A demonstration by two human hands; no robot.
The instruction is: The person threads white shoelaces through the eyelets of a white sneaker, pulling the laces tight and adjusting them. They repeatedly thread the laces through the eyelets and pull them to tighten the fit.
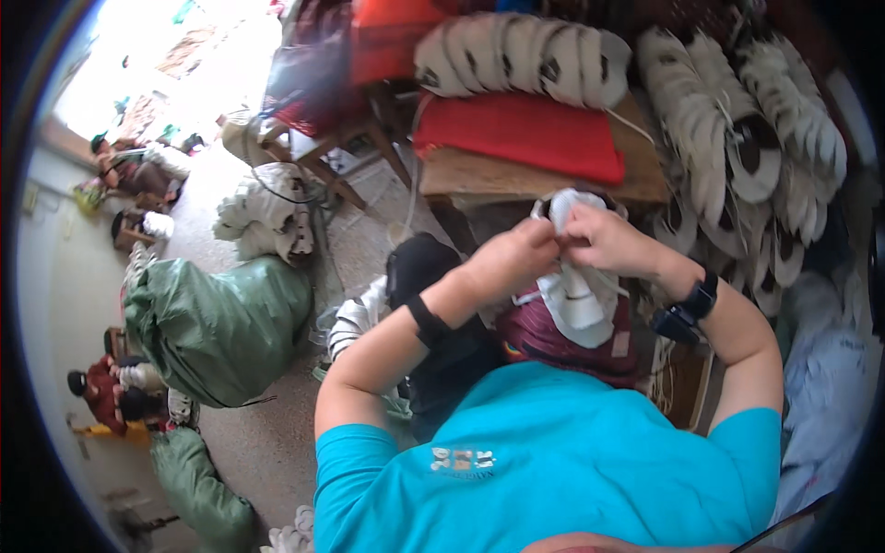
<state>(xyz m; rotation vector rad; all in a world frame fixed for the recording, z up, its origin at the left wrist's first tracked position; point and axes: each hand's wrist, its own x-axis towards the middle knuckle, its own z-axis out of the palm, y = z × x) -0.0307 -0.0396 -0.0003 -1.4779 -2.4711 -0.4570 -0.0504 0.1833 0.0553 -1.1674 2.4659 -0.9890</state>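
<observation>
A white shoe upper [583, 309] lies over my lap on maroon cloth [604, 355], just in front of the wooden bench. My left hand [524, 256] is closed, its fingertips pinched at the upper's left side. Close beside it, my right hand [604, 240] is also closed in a pinch on the upper. Both sets of fingertips nearly meet over its middle. A thin pale cord seems to run out by the left hand; whether the fingers hold cord or fabric is too small to make out.
Ahead, the wooden bench [650, 180] bears red cloth [525, 138] and a row of nested white uppers [525, 60]. More bundled uppers [691, 111] hang at right. At left stand a green sack [221, 323] and a white bundle [263, 212]. Other people [106, 396] sit farther left.
</observation>
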